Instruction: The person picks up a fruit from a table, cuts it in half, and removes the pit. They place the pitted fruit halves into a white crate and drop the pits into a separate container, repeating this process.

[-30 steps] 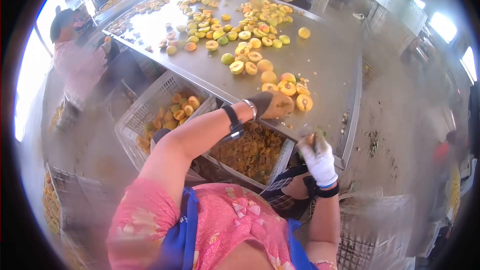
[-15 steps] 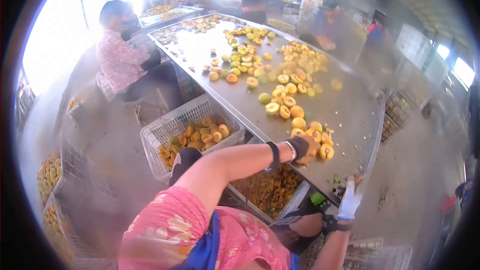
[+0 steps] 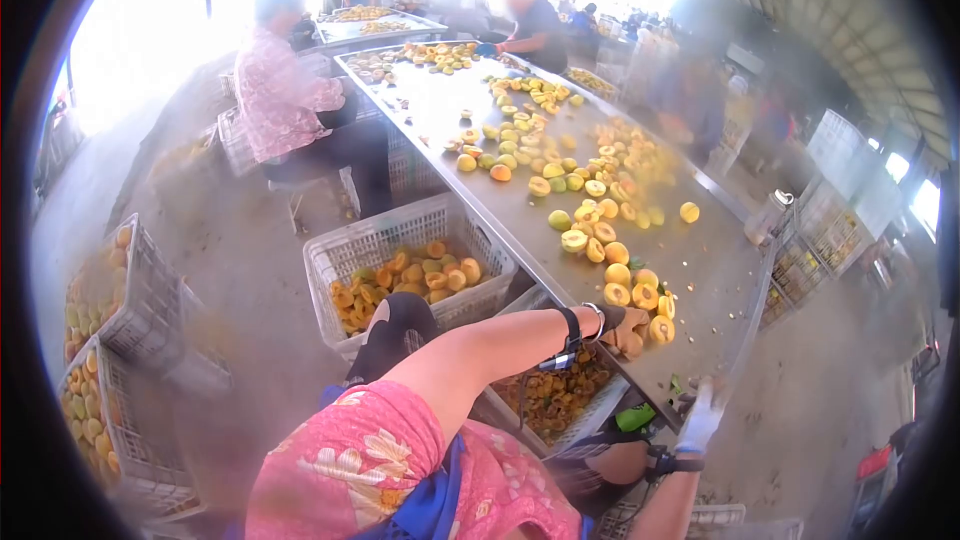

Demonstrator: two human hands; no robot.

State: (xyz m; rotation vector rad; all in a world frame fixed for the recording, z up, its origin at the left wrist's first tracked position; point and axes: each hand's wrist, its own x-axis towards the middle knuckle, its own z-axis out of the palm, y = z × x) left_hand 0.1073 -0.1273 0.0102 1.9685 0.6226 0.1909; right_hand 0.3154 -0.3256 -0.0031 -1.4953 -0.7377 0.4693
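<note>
My left hand (image 3: 627,332), in a dark and tan glove, is at the near edge of the metal table (image 3: 690,260). Its fingers curl downward, and what they enclose is hidden. Just beyond it lie halved yellow apricots (image 3: 645,296), some with the pit showing. Farther right, my right hand (image 3: 702,418), in a white glove with tan fingertips, rests by the table's corner with fingers stretched forward, somewhat blurred. Dark scraps and green leaf bits (image 3: 676,384) lie beside it. Below my left arm stands a crate of small brownish-orange pieces (image 3: 560,402).
A white crate of apricot halves (image 3: 405,275) stands left of my knee. More apricots (image 3: 520,130) spread up the table. Stacked full crates (image 3: 110,290) are at far left. A person in a pink patterned top (image 3: 285,100) sits left; another in dark clothing (image 3: 535,35) is at the far end.
The view has shifted, so the table sits lower and farther right. My left hand has drawn back from the apricots toward the table edge. The right hand stays near the corner.
</note>
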